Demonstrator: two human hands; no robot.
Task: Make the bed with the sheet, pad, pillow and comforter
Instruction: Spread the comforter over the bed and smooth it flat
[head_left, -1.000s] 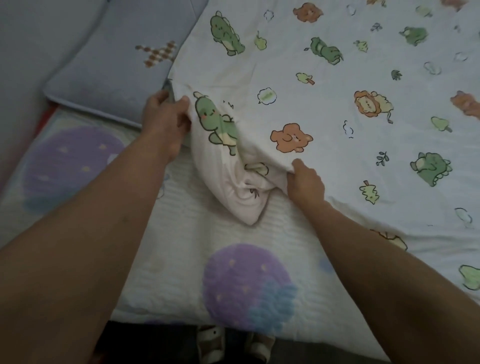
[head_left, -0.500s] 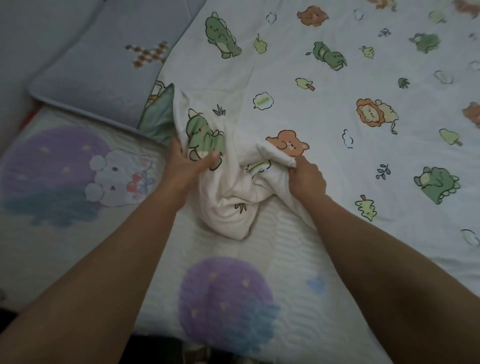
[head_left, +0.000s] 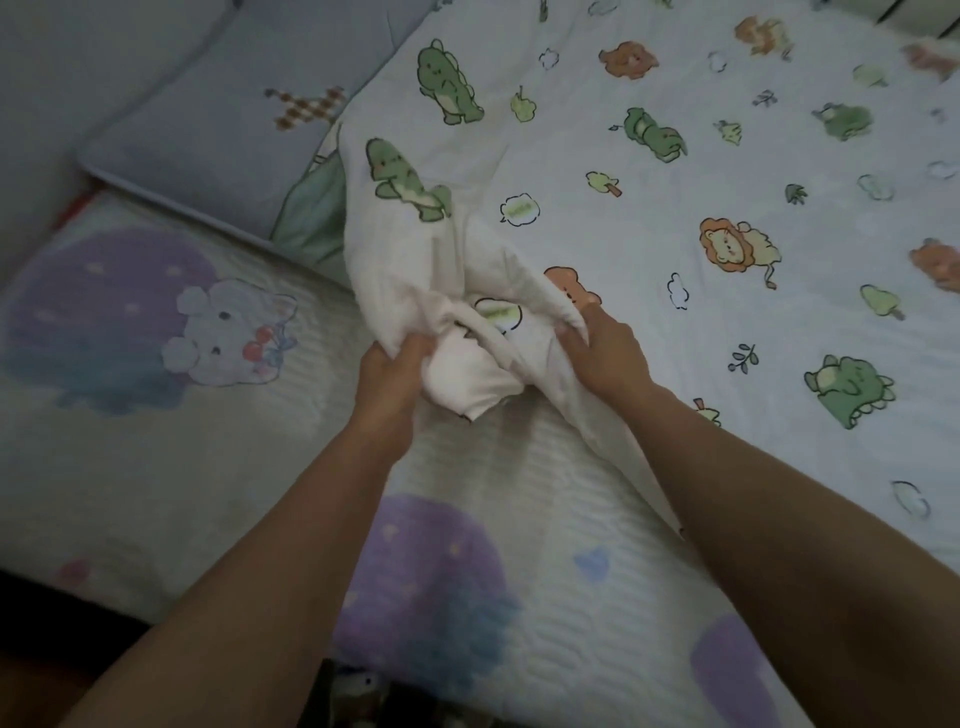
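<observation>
I can read no text, number or brand on my feed. The nearest thing to writing is on the comforter (head_left: 649, 218): two printed cloud-shaped bubbles each hold a green smear that may be lettering. The upper bubble (head_left: 519, 209) is on the flat part and the lower bubble (head_left: 497, 313) is on the bunched corner. Both are too blurred for me to make out.

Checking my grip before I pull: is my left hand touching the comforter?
Touching. In the head view the left hand has its fingers curled into the bunched corner of the comforter, with no gap.
</observation>
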